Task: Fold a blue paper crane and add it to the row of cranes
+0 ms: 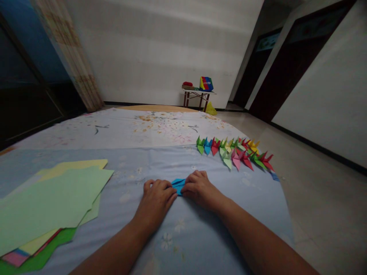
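A small piece of folded blue paper (pixel 179 185) lies on the cloth-covered table between my two hands. My left hand (pixel 157 196) presses on its left edge, fingers bent and close together. From the right, my right hand (pixel 199 189) grips the paper's other side with thumb and fingers pinched. Both hands partly hide the paper, so its full shape does not show. Beyond my right hand stand rows of folded paper cranes (pixel 236 157) in green, blue, red, pink and yellow.
At the left lies a stack of coloured paper sheets (pixel 51 202), pale green on top. A flowered cloth (pixel 169 128) covers the table, whose edge curves down on the right. Against the far wall is a small table (pixel 200 92) with a colourful box (pixel 206 83).
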Tool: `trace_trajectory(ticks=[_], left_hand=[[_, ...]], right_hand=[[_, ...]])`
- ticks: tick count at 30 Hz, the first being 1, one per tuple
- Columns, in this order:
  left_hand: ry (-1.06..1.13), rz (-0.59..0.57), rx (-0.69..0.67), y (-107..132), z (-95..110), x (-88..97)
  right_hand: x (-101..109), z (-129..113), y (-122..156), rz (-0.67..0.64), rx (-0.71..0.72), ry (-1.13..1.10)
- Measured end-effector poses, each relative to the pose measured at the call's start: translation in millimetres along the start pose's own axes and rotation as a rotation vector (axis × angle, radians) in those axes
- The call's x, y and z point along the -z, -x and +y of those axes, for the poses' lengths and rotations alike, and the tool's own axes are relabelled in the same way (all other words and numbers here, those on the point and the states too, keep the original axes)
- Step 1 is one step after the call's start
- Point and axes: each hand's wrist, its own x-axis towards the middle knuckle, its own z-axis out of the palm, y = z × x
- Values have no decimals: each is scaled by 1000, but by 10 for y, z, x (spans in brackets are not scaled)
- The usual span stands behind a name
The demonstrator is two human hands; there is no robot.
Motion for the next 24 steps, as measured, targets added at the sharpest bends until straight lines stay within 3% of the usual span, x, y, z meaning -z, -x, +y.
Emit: trace_trajectory(ticks=[17, 24], left_hand=[[-25, -14, 71, -22, 2, -19], [-91, -3, 21, 51, 73, 58]], right_hand=[[-156, -1, -36, 86, -287, -143], [-174, -39, -69, 103, -359, -121]])
